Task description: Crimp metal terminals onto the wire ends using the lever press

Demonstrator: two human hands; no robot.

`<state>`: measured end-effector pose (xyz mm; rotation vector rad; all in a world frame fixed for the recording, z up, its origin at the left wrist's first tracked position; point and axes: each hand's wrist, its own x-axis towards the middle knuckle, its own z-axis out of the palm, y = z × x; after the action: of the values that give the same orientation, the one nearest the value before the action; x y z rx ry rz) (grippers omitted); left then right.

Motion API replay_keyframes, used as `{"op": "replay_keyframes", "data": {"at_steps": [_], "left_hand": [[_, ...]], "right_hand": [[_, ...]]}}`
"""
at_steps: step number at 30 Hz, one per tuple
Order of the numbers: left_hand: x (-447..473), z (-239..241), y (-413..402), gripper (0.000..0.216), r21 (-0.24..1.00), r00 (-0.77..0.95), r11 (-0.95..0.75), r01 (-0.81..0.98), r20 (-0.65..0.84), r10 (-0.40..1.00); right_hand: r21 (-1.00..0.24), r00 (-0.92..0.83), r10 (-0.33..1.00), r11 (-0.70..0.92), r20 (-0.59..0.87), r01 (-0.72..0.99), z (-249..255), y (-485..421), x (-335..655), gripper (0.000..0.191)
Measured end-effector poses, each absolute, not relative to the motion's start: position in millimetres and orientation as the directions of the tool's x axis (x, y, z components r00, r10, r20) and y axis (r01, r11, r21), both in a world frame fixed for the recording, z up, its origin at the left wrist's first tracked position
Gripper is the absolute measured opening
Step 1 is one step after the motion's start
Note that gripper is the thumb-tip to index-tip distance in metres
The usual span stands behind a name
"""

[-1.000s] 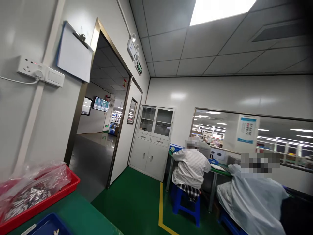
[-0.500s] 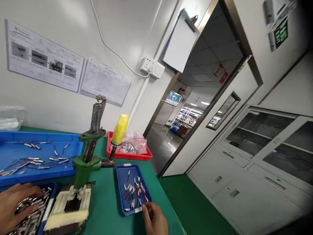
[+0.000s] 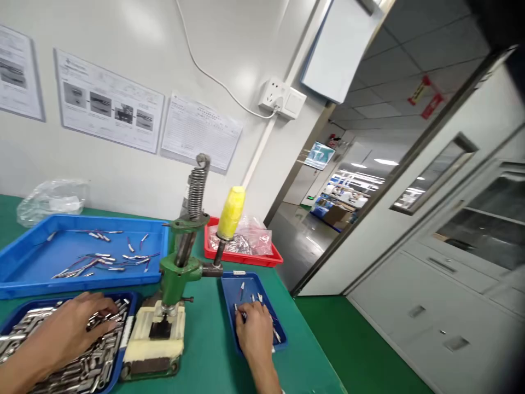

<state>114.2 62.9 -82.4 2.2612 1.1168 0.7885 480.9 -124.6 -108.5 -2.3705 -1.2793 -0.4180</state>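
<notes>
Left hand: the person's left hand (image 3: 76, 323) reaches over the heap with fingers loosely curved, thumb parted from the index finger; whether a piece is tucked beneath, I cannot tell
Metal pieces: a heap of small metal pieces (image 3: 107, 350) in the near blue tray (image 3: 118, 365), right under those fingers and spreading on both sides; long axes point every which way
Right hand: the right hand (image 3: 255, 328) bends down into the small blue tray (image 3: 230, 287), fingertips hidden, so I cannot tell whether they pinch anything
Wired pieces: thin wired pieces (image 3: 241, 287) lie around its fingers; one beyond them points roughly away from the person, another by the tray's right side slants
Press between: the green hand press (image 3: 174, 273) stands between the two hands, its black slot (image 3: 160, 329) just right of the metal heap; the left hand is the nearer one, the right well apart from it
Lever: the yellow handle (image 3: 232, 214) tilts up at the press's right, untouched
Large blue tray: more wires lie scattered in the large blue tray (image 3: 143, 230) behind the left hand
Writing: wall sheets (image 3: 109, 101) carry photos and print too fine to read; the tray label (image 3: 238, 272) is equally illegible, and I can make out no brand
</notes>
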Motion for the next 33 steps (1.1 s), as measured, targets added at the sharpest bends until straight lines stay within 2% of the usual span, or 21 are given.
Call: {"op": "replay_keyframes", "data": {"at_steps": [1, 4, 7, 10, 13, 16, 19, 24, 27, 29, 31, 33], "left_hand": [[114.2, -83.2, 67.1, 0.015, 0.608, 0.54, -0.552, 0.571, 0.228, 0.81], [115.6, -81.9, 67.8, 0.025, 0.499, 0.603, -0.581, 0.644, 0.138, 0.786], [119.0, -75.7, 59.6, 0.03, 0.439, 0.615, -0.595, 0.673, 0.116, 0.78], [122.3, -68.8, 53.4, 0.029, 0.413, 0.606, -0.589, 0.695, 0.104, 0.788], [122.4, -64.3, 50.7, 0.026, 0.407, 0.605, -0.582, 0.705, 0.085, 0.792], [119.4, -63.6, 50.2, 0.02, 0.413, 0.609, -0.584, 0.699, 0.087, 0.789], [116.2, -66.7, 52.2, 0.017, 0.416, 0.606, -0.583, 0.698, 0.09, 0.79], [116.9, -70.0, 55.9, 0.017, 0.425, 0.598, -0.58, 0.695, 0.106, 0.794], [120.1, -66.6, 56.2, 0.026, 0.48, 0.578, -0.576, 0.662, 0.161, 0.8], [123.0, -63.6, 54.8, 0.029, 0.584, 0.541, -0.536, 0.61, 0.189, 0.82], [126.9, -61.2, 51.5, 0.029, 0.718, 0.494, -0.473, 0.51, 0.205, 0.845], [132.0, -60.0, 46.6, 0.03, 0.858, 0.46, -0.385, 0.339, 0.206, 0.863]], "right_hand": [[-0.215, 0.532, 0.719, -0.491, 0.447, 0.844, -112.6, -123.6, 481.9, 0.018], [-0.262, 0.502, 0.718, -0.428, 0.482, 0.865, -122.3, -125.2, 487.4, 0.026], [-0.395, 0.484, 0.669, -0.295, 0.564, 0.87, -126.8, -127.3, 491.2, 0.038], [-0.561, 0.612, 0.564, -0.29, 0.554, 0.775, -124.4, -126.6, 488.2, 0.051], [-0.714, 0.765, 0.47, -0.333, 0.439, 0.615, -116.2, -126.7, 481.0, 0.058], [-0.821, 0.829, 0.425, -0.275, 0.363, 0.5, -106.5, -130.5, 470.5, 0.058], [-0.889, 0.839, 0.42, -0.14, 0.346, 0.437, -100.2, -134.7, 447.6, 0.052], [-0.886, 0.774, 0.47, 0.042, 0.425, 0.461, -100.7, -123.6, 366.6, 0.036], [-0.835, 0.709, 0.469, 0.126, 0.526, 0.536, -99.6, -107.2, 318.2, 0.028], [-0.808, 0.676, 0.475, 0.147, 0.564, 0.571, -96.8, -97.4, 298.5, 0.025], [-0.818, 0.671, 0.51, 0.125, 0.539, 0.562, -94.6, -91.1, 289.2, 0.026], [-0.855, 0.681, 0.567, 0.085, 0.464, 0.511, -94.9, -88.0, 287.7, 0.03]]}}
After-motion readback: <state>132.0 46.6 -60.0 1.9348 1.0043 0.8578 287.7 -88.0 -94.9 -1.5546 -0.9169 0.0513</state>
